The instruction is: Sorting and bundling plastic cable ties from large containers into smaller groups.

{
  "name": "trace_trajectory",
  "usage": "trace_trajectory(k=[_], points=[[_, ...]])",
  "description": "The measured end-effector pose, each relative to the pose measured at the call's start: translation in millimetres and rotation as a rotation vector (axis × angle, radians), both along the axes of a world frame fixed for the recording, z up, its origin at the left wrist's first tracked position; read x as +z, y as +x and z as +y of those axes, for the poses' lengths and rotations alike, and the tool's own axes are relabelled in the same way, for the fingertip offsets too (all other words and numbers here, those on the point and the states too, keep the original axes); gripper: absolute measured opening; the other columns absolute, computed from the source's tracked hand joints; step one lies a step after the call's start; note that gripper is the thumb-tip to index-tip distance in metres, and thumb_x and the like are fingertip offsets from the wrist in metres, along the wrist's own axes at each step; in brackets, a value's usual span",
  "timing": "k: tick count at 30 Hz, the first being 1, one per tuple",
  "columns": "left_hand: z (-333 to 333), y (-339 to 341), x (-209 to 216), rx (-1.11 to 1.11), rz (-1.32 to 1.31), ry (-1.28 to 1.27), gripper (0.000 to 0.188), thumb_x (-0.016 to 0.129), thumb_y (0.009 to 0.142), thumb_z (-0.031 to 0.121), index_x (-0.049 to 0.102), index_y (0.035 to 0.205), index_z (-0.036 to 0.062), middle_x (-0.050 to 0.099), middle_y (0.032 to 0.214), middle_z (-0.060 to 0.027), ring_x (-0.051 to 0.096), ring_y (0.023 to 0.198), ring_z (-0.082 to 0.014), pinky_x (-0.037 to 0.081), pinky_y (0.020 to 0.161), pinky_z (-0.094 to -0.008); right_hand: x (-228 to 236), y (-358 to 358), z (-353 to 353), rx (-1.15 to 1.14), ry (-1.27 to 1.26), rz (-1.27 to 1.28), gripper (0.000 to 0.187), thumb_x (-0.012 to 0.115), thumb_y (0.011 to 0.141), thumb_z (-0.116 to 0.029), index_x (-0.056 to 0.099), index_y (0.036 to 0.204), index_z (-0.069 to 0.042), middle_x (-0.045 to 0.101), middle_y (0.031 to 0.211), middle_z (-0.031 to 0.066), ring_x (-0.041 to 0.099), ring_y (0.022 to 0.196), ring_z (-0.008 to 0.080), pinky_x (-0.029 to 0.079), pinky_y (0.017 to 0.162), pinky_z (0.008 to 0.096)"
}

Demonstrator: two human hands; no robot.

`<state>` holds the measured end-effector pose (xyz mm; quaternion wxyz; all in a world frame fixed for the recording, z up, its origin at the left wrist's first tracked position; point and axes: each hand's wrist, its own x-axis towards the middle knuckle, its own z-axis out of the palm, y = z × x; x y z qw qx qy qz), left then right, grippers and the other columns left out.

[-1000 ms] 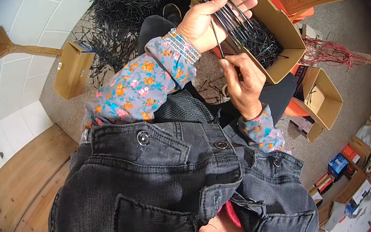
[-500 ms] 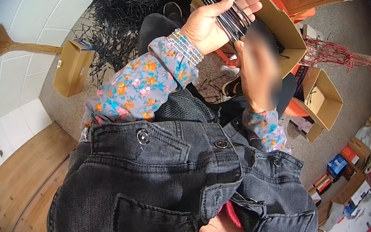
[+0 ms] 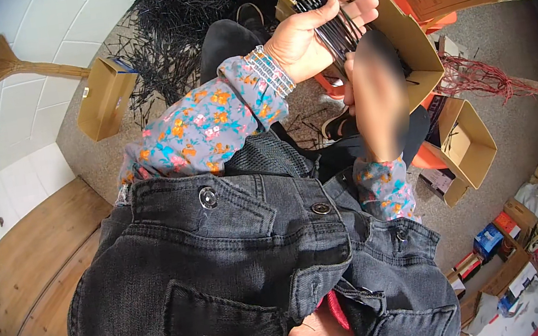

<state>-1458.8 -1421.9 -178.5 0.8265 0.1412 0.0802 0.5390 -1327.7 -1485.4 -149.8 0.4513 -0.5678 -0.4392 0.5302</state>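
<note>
Sticks bundled in the left hand

Thin black plastic sticks (image 3: 330, 20), one bundle too dense to count, lie across the left hand (image 3: 311, 33), long axis running from upper left to lower right, above one open tan cardboard box (image 3: 401, 30). Left fingers curl around the bundle. The right hand (image 3: 379, 92), just below, is motion-blurred, its finger state unreadable; a second ago it sat lower and sharp. One loose black stick pile (image 3: 190, 13) lies behind.

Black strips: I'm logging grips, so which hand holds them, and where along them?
The left hand grips the bundle of black strips around its middle; the right hand is too blurred to tell.
</note>
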Motion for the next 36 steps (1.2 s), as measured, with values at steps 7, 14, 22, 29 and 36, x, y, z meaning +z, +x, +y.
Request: trace_trajectory(k=[7,14,22,29,36], points=[[-3.9,1.6,-3.5,-0.034,-0.007,-0.025,0.032,0.048,0.092,0.022,0.047,0.119,0.0059,0.043,0.132,-0.0181,0.037,0.126,-0.0334,0.029,0.107,-0.044,-5.3,6.7,4.3,0.101,-0.096,0.06,0.01,0.062,0.083,-0.006,0.059,0.088,0.002,0.055,0.063,-0.0025,0.044,0.049,0.0021,0.032,0.041,0.0175],[0.8,-4.1,-4.8,-0.014,-0.084,-0.113,0.03,0.045,0.093,0.021,0.048,0.118,0.0045,0.045,0.13,-0.0195,0.038,0.125,-0.034,0.032,0.105,-0.045,-9.3,22.2,1.0,-0.037,0.093,0.116,0.009,0.061,0.084,-0.007,0.059,0.088,0.0,0.055,0.069,-0.0034,0.043,0.054,0.001,0.031,0.045,0.0156],[-0.4,-14.4,-5.5,-0.274,0.262,-0.114,0.029,0.045,0.094,0.02,0.05,0.112,-0.0013,0.055,0.118,-0.0199,0.053,0.111,-0.032,0.045,0.093,-0.0431,31.9,87.2,40.3,0.216,0.023,0.024,0.006,0.056,0.086,-0.012,0.056,0.084,-0.006,0.041,0.057,-0.0073,0.033,0.046,0.0013,0.024,0.041,0.0175],[-14.7,-26.8,-10.8,-0.631,0.422,-0.028,0.03,0.049,0.092,0.022,0.051,0.11,-0.0022,0.06,0.089,-0.0092,0.061,0.077,-0.022,0.05,0.067,-0.0348,13.5,43.2,79.4,0.575,-0.103,-0.19,0.013,0.058,0.084,-0.014,0.058,0.086,-0.002,0.05,0.062,-0.0049,0.042,0.05,0.0035,0.031,0.043,0.0188],[-0.8,-108.2,-54.7,-0.322,0.178,-0.196,0.019,0.044,0.095,0.023,0.051,0.099,0.0065,0.035,0.059,0.0053,0.033,0.046,-0.0058,0.029,0.044,-0.0208,-79.0,79.5,135.7,0.302,-0.102,-0.437,0.014,0.059,0.084,-0.015,0.063,0.094,-0.007,0.051,0.058,-0.0018,0.047,0.046,0.0064,0.037,0.042,0.0206]])
